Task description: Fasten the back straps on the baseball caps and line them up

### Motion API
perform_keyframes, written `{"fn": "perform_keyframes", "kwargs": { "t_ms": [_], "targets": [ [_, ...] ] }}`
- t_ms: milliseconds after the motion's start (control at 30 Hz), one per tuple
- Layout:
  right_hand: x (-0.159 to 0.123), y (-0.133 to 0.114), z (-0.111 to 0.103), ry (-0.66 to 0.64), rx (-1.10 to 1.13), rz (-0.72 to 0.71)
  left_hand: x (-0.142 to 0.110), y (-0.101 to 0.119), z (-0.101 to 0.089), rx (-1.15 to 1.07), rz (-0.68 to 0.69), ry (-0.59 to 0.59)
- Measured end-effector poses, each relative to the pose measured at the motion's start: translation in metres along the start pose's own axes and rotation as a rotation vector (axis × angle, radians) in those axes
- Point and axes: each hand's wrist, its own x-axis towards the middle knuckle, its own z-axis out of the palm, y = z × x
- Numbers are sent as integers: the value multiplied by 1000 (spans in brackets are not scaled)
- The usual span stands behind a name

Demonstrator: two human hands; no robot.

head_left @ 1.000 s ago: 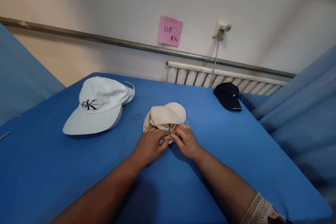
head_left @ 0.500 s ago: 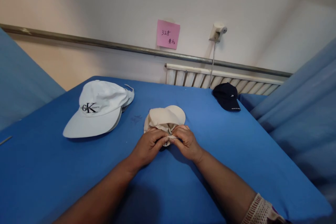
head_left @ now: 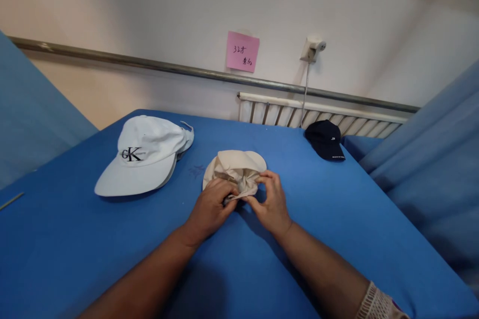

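A beige cap (head_left: 234, 162) lies crumpled on the blue-covered table, its inside partly facing me. My left hand (head_left: 212, 204) pinches its near edge between thumb and fingers. On the right side of that edge, my right hand (head_left: 272, 203) has its thumb at the near rim and its fingers curled against the cloth, with a gap between thumb and fingertips. The fingertips of my left hand are partly hidden by the cap's fabric.
A white cap (head_left: 144, 154) with black letters rests at the left. At the far right sits a dark navy cap (head_left: 325, 139). Behind the blue table (head_left: 322, 239) are a radiator (head_left: 273, 109), a metal rail (head_left: 179, 68) and a pink note (head_left: 242, 52). Blue curtains (head_left: 434, 159) hang on both sides.
My right hand has spread its thumb and fingers apart and shifted slightly right. The beige cap's opening shows wider. The whole view has shifted a little.
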Motion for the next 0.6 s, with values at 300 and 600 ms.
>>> {"fn": "perform_keyframes", "kwargs": {
  "t_ms": [300, 600],
  "targets": [
    [-10, 3, 17, -12, 488, 620, -2, 2, 5, 87, 161, 1],
    [-6, -3, 1, -218, 608, 851, -3, 5, 9, 136, 148, 63]
  ]
}}
